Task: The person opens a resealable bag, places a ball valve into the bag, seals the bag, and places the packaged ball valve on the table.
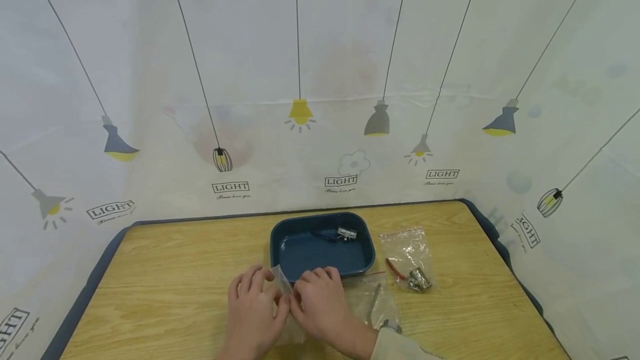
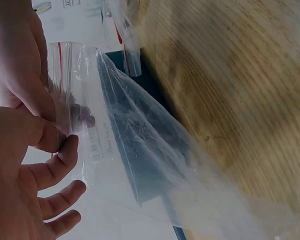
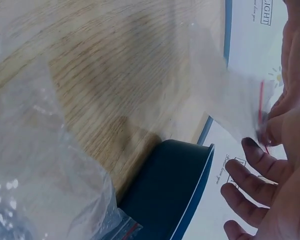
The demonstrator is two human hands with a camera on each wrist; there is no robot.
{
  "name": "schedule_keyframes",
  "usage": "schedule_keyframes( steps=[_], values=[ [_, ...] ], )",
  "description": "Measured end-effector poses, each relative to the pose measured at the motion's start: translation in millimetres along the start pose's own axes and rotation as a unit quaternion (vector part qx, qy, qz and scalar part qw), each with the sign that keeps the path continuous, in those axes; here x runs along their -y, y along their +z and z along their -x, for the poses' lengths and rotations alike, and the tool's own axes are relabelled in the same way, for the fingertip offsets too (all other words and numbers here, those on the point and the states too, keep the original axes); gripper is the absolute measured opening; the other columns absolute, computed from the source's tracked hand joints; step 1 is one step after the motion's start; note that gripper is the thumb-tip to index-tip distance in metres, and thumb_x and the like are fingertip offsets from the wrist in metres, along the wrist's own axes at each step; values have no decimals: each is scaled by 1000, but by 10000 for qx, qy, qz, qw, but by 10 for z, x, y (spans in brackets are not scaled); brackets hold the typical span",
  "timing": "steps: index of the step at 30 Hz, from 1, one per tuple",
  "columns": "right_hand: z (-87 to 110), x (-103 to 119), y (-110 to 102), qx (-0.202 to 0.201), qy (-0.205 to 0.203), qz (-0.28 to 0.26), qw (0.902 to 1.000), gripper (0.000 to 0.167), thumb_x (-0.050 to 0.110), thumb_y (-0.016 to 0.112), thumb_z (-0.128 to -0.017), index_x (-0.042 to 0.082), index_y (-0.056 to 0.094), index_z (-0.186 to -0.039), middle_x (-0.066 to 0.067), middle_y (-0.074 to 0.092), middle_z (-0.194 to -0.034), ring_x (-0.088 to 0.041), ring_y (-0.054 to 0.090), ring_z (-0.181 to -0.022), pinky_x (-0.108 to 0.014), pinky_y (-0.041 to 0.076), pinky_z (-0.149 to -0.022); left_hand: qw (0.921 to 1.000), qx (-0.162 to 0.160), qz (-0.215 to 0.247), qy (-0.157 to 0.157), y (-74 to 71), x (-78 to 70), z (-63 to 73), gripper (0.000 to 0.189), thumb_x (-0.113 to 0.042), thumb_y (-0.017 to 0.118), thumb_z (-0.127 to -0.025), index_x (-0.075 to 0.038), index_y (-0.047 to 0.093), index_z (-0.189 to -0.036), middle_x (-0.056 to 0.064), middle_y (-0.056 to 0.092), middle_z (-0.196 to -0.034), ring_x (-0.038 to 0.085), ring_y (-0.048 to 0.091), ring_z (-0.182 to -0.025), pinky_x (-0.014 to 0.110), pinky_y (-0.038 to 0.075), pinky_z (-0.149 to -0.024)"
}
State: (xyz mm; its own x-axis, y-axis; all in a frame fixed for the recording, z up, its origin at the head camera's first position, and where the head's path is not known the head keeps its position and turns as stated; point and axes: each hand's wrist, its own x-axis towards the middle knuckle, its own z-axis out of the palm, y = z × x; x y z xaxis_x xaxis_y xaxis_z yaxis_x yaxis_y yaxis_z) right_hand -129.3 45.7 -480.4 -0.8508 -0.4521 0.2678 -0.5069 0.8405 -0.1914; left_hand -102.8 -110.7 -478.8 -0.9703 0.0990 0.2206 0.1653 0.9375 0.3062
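Note:
In the head view, my left hand (image 1: 256, 307) and right hand (image 1: 322, 301) meet in front of the blue tray. Between them they pinch the top edge of a clear zip bag (image 1: 281, 279). The left wrist view shows its red zip line, with the bag (image 2: 150, 145) hanging down wrinkled; small dark shapes show through near the zip. There the left thumb and forefinger pinch the edge while the other fingers stay loosely bent. In the right wrist view, the right thumb and forefinger hold the bag (image 3: 230, 100) by its red zip.
The blue tray (image 1: 310, 254) holds a small metal part (image 1: 346, 233) with a dark piece beside it. To its right lies a zip bag (image 1: 407, 243) with a shiny metal part (image 1: 419, 279) and red piece. Another bag (image 1: 360, 299) lies by the right forearm on the wooden table (image 1: 175, 271).

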Motion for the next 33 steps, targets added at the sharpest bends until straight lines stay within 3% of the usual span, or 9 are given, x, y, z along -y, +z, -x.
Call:
schedule_keyframes(
  steps=[6, 9, 14, 18, 23, 33],
  values=[
    [0, -50, 11, -170, -30, 252, 9995, 18, 34, 64, -88, 27, 65, -72, 11, 65, -85, -13, 60, -86, -41, 43, -87, 10000, 67, 60, 23, -22, -17, 4, 30, -26, 62, -82, -28, 51, -54, -3, 57, -108, 27, 44, -125, 55, 29, -107],
    [9, -97, 39, -262, -53, 417, 9988, 14, 30, 66, -86, 25, 69, -74, 10, 65, -85, -14, 60, -87, -40, 43, -86, 9998, -168, 121, 71, -59, -13, 17, 31, -24, 64, -78, -28, 48, -52, -3, 56, -104, 27, 47, -120, 54, 30, -106],
    [28, -201, 48, 18, 96, 571, 9983, 12, 27, 67, -85, 24, 71, -74, 8, 62, -84, -16, 58, -88, -41, 42, -86, 9977, -668, 63, 100, -166, 32, 34, 31, -20, 65, -71, -28, 44, -49, -4, 55, -97, 25, 48, -111, 52, 29, -103],
    [28, -263, 26, 272, 116, 579, 9979, 13, 25, 66, -85, 23, 71, -73, 7, 61, -84, -17, 57, -88, -43, 41, -87, 9987, -489, -125, 56, -224, 68, 33, 31, -22, 64, -72, -28, 44, -50, -4, 54, -98, 26, 47, -112, 53, 28, -104],
    [30, -282, 13, 556, 29, 641, 9964, 16, 27, 65, -87, 24, 69, -72, 6, 61, -85, -18, 57, -90, -45, 41, -90, 9991, -327, -194, 200, -166, 80, 36, 33, -25, 64, -76, -30, 43, -51, -4, 54, -99, 25, 48, -114, 54, 30, -104],
    [58, -302, 54, 355, -80, 654, 9972, 20, 30, 64, -88, 25, 65, -69, 7, 59, -81, -18, 57, -87, -44, 42, -88, 9994, -273, -147, 171, -121, 58, 27, 34, -25, 64, -77, -29, 44, -50, -4, 56, -99, 25, 48, -116, 55, 30, -104]
  ],
)
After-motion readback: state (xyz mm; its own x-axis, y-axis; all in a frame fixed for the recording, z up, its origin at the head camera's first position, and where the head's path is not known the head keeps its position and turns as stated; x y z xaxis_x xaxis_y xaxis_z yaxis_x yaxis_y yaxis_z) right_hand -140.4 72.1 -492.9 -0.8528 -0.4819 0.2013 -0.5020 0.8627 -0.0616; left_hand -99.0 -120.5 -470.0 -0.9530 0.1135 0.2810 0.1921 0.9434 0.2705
